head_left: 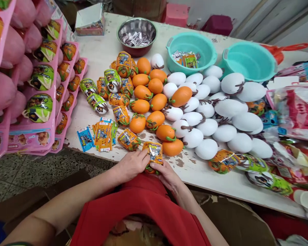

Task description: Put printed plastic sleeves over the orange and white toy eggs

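Observation:
Close to my body, at the table's front edge, an orange toy egg in a printed orange wrapper (154,152) is held between both hands. My left hand (133,163) pinches its left side with bent fingers. My right hand (167,173) cups it from the right, the thumb lying on its lower front. Green strands show beneath the wrapper. Just beyond are bare orange eggs (172,147) and a wrapped orange egg (128,139). Left of these lies a small pile of flat orange wrappers (102,135), with a blue wrapper (85,138) beside it.
Many white eggs (206,149) cover the table's middle and right. Behind them stand a metal bowl (137,48) of small packets and two teal basins (192,70), (248,77). Stacked pink trays (45,136) of wrapped eggs rise at left. Packaging clutters the right end.

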A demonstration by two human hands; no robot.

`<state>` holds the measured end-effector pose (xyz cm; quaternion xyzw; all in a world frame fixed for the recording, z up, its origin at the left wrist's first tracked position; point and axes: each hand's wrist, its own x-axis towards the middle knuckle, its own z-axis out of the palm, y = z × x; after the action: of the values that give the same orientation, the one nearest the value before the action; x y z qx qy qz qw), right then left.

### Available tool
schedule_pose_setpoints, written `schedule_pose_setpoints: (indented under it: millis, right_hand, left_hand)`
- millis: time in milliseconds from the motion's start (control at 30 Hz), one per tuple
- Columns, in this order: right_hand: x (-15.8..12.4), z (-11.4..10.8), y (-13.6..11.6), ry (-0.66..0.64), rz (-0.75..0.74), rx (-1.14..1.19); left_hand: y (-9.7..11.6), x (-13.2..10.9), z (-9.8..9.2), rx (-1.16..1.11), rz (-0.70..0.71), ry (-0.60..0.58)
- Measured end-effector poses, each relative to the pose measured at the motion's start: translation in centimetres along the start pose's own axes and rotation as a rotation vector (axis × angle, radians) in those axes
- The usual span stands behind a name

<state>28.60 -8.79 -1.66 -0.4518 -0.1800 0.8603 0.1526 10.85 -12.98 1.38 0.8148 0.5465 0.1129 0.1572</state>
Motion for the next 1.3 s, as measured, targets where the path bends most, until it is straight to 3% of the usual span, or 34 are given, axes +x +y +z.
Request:
schedule_pose_setpoints:
  millis: [67,167,300,433,533,633,767,933,1067,1133,1200,1300]
  right_hand:
    - [0.0,0.2,-0.1,0.009,-0.014,0.000]
    - [0.1,0.9,-0.2,0.054,-0.015,0.018]
    - [0.3,1.3,-0.1,0.169,-0.113,0.014]
    - [0.7,0.7,0.0,0.210,-0.191,-0.084]
    - [1.0,0.4,-0.2,0.260,-0.214,-0.240]
    - [1.2,0.7,-0.3,0.417,-0.215,-0.406]
    - [1.4,1.2,0.0,0.471,-0.226,-0.428]
    - [1.4,0.8,0.1,0.384,-0.293,-0.367]
    - [1.1,0.1,0.1,0.224,-0.214,-0.228]
    - [0.7,0.0,0.1,0.120,-0.176,-0.127]
    - [0.3,0.1,0.3,0.045,-0.146,-0.032]
    - [0.0,-0.1,0.9,0.022,-0.096,0.083]
  left_hand:
    - [0.0,0.1,0.2,0.187,0.044,0.007]
    - [-0.1,0.3,0.5,0.273,0.053,0.080]
    - [-0.3,0.2,1.1,0.196,0.065,0.228]
    - [-0.7,0.2,1.4,0.079,-0.028,0.325]
    - [-0.7,0.4,1.2,0.141,-0.015,0.266]
    - [-0.5,0.7,1.0,0.287,0.051,0.160]
    - [-0.2,0.7,1.7,0.308,0.023,0.169]
    - [-0.4,0.2,2.5,-0.055,-0.175,0.204]
    - [-1.9,0.3,2.4,-0.626,-0.605,0.282]
    - [-2.2,0.6,2.4,-1.047,-0.794,0.201]
    - [-1.8,0.8,2.8,-1.421,-0.865,0.073]
    - [-0.3,0.9,4.0,-1.598,-0.906,0.054]
